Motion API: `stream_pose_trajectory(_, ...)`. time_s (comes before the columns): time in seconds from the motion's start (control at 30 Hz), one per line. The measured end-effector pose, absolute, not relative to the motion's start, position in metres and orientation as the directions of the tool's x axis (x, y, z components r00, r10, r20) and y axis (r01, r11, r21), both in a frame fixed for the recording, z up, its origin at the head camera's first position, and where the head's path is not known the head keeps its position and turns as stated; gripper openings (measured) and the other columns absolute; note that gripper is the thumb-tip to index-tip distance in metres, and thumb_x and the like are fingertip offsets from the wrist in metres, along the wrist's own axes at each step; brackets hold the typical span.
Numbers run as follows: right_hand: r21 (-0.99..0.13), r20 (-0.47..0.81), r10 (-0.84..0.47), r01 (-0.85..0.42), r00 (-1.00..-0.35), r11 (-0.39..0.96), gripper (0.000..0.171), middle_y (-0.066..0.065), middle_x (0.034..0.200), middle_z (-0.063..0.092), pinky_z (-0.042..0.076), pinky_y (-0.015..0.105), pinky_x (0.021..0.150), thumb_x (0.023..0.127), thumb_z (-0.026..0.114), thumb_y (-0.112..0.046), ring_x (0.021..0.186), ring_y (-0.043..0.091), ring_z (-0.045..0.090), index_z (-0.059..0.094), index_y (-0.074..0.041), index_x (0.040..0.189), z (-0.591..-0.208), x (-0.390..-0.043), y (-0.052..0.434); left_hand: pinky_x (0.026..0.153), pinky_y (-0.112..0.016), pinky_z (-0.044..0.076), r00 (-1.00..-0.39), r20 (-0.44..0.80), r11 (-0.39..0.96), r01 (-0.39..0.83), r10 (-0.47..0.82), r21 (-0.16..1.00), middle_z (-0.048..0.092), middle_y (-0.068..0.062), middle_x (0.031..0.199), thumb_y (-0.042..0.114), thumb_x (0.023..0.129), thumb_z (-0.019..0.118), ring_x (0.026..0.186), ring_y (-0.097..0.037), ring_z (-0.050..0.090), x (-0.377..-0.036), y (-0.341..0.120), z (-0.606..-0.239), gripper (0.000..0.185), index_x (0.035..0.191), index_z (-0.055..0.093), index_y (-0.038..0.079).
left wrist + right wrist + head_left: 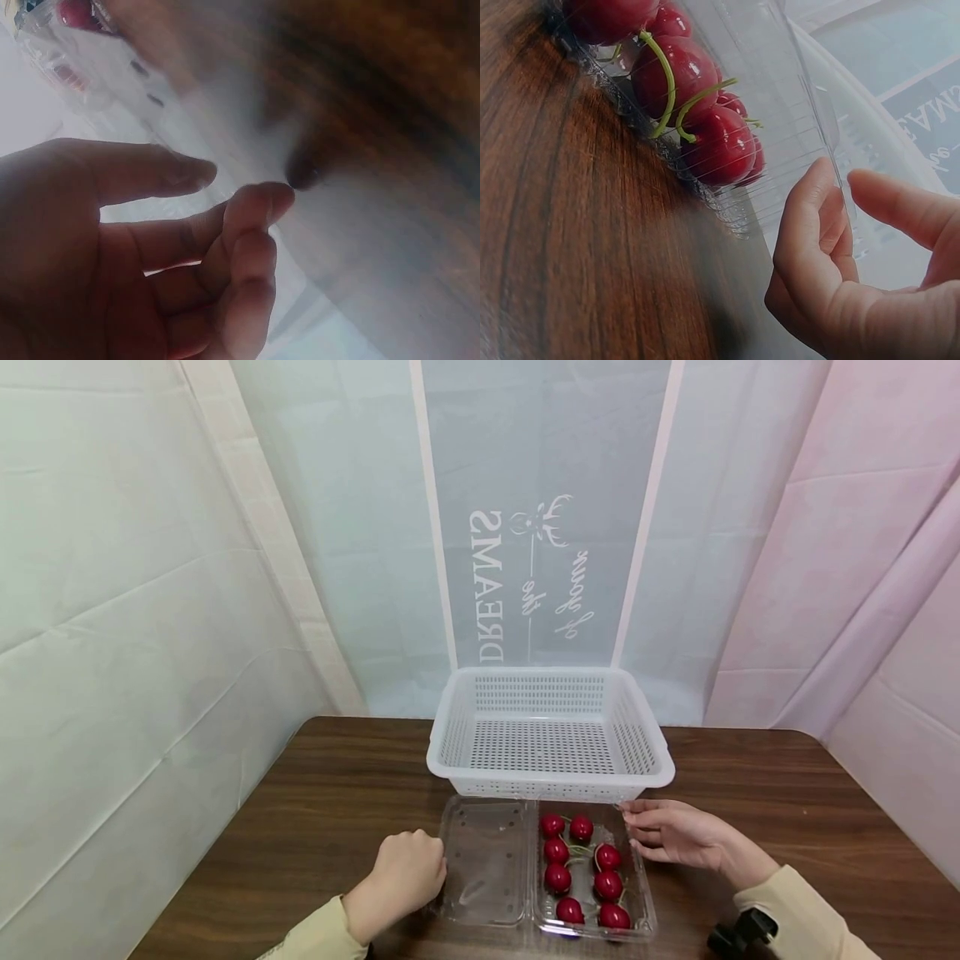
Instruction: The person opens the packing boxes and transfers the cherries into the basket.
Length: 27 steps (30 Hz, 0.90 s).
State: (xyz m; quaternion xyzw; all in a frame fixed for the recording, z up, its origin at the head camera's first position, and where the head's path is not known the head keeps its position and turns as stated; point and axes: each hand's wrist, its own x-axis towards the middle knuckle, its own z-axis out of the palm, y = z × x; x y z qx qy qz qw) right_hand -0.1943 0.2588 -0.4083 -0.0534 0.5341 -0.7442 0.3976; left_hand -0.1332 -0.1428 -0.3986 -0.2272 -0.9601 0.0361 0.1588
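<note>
the left hand point(408, 872), fingers curled loosely and holding nothing, rests against the left edge of the open clear clamshell point(486, 870), whose flat lid half lies just right of it. the tray half holds red cherries point(584, 868) in rows running away from the person. the right hand point(675, 833), fingers relaxed and parted, touches its far right corner, with the white basket point(550, 731) just beyond.

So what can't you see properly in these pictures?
- Left wrist view: blurred; the left hand fills the frame, so whether it touches the clear lid is unclear.
- Left wrist view: the cherries are cut off by the top edge.
- Head view: a black object is cut by the bottom edge, unidentifiable.
- Right wrist view: the white basket is a blur behind the box.
</note>
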Motion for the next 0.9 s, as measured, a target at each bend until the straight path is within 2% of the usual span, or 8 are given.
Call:
stream_pose_trajectory(0.37, -0.837, -0.347, -0.647, 0.536, -0.679, -0.114, 0.019, -0.005, 0.103, 0.059, 0.049, 0.028, 0.089, 0.099, 0.041, -0.010, 0.097, 0.008, 0.057, 0.047, -0.010, 0.117, -0.4074, -0.1931, 0.2577, 0.034, -0.035, 0.037, -0.861, 0.225, 0.888, 0.428, 0.457, -0.165, 0.053, -0.003, 0.047, 0.022, 0.068, 0.070, 0.039, -0.020, 0.051, -0.1357, -0.1381, -0.4015, 0.034, 0.045, 0.046, 0.018)
stream_pose_trajectory(0.67, -0.855, -0.347, -0.612, 0.508, -0.710, -0.104, 0.019, -0.004, 0.102, 0.058, 0.049, 0.033, 0.091, 0.099, 0.042, -0.011, 0.098, 0.009, 0.059, 0.046, -0.009, 0.117, -0.4070, -0.1915, 0.2574, 0.033, -0.034, 0.037, -0.848, 0.239, 0.880, 0.440, 0.473, -0.180, 0.054, -0.002, 0.046, 0.022, 0.069, 0.071, 0.038, -0.019, 0.051, -0.1363, -0.1371, -0.4023, 0.032, 0.046, 0.049, 0.017)
stream_pose_trajectory(0.77, -0.870, -0.347, -0.592, 0.486, -0.727, -0.088, 0.023, -0.004, 0.103, 0.058, 0.050, 0.033, 0.090, 0.099, 0.044, -0.013, 0.097, 0.008, 0.059, 0.044, -0.007, 0.121, -0.4067, -0.1907, 0.2573, 0.033, -0.034, 0.037, -0.848, 0.249, 0.882, 0.433, 0.468, -0.184, 0.053, -0.002, 0.047, 0.022, 0.070, 0.070, 0.038, -0.019, 0.050, -0.1358, -0.1373, -0.4022, 0.031, 0.046, 0.050, 0.016)
stream_pose_trajectory(0.9, -0.894, -0.355, -0.544, 0.446, -0.760, -0.040, 0.039, -0.004, 0.106, 0.058, 0.050, 0.034, 0.091, 0.098, 0.047, -0.016, 0.098, 0.008, 0.060, 0.037, 0.001, 0.131, -0.4068, -0.1894, 0.2560, 0.033, -0.034, 0.037, -0.857, 0.245, 0.890, 0.419, 0.453, -0.177, 0.054, -0.003, 0.047, 0.025, 0.072, 0.071, 0.038, -0.019, 0.050, -0.1363, -0.1387, -0.4040, 0.033, 0.048, 0.052, 0.014)
